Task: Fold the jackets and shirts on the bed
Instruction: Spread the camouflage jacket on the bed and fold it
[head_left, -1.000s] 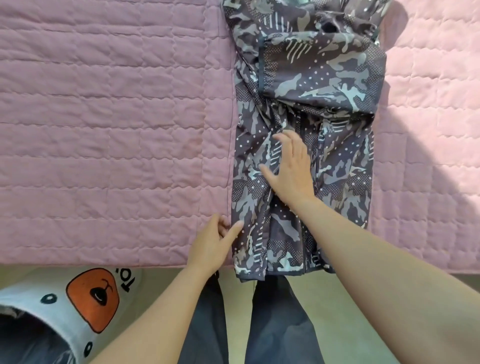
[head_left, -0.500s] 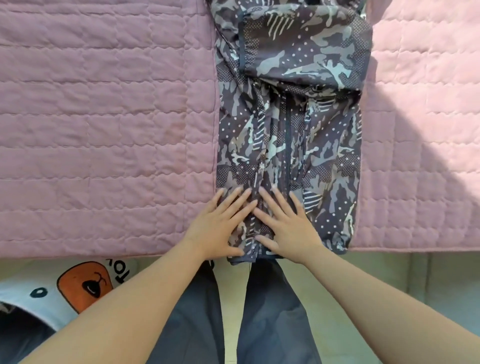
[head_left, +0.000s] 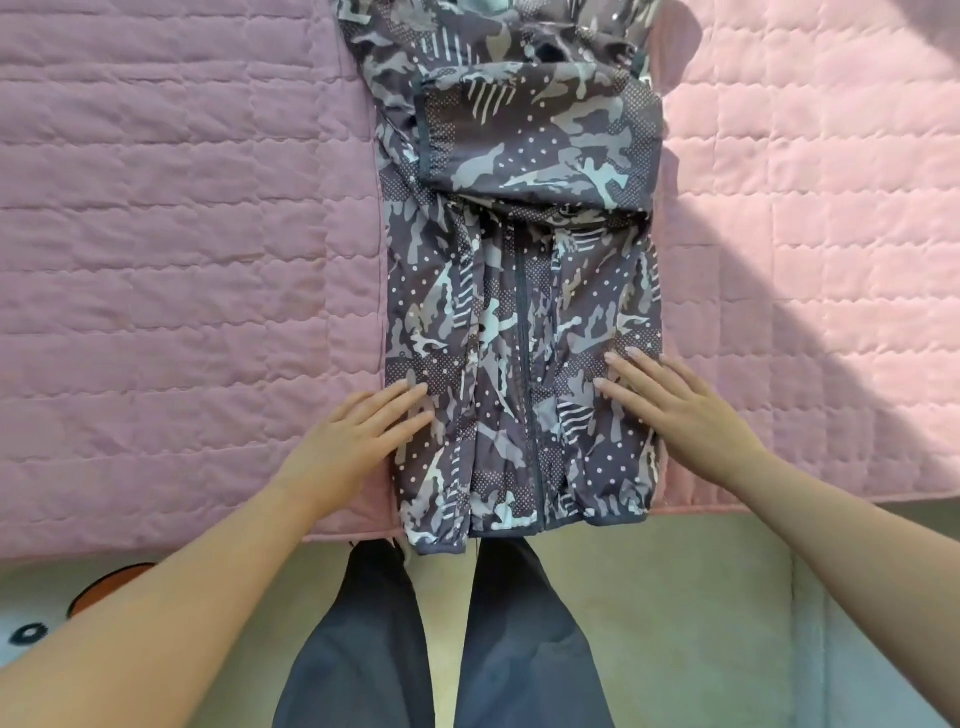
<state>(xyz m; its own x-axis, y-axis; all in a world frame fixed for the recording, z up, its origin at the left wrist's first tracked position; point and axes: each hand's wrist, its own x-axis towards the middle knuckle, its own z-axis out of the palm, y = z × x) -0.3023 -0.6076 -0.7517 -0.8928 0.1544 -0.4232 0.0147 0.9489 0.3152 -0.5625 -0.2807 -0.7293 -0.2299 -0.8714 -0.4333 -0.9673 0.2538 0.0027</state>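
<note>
Camouflage jacket (head_left: 524, 332) lies flat on pink quilted bed (head_left: 182, 260).

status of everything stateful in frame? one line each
jacket: flat on the quilt, zipped, sides folded in, a sleeve folded across the chest, hem at the bed edge
quilt: spread flat under the jacket
left hand: open, palm down, fingers on the jacket's left edge
right hand: open, palm down on the jacket's right edge
</note>
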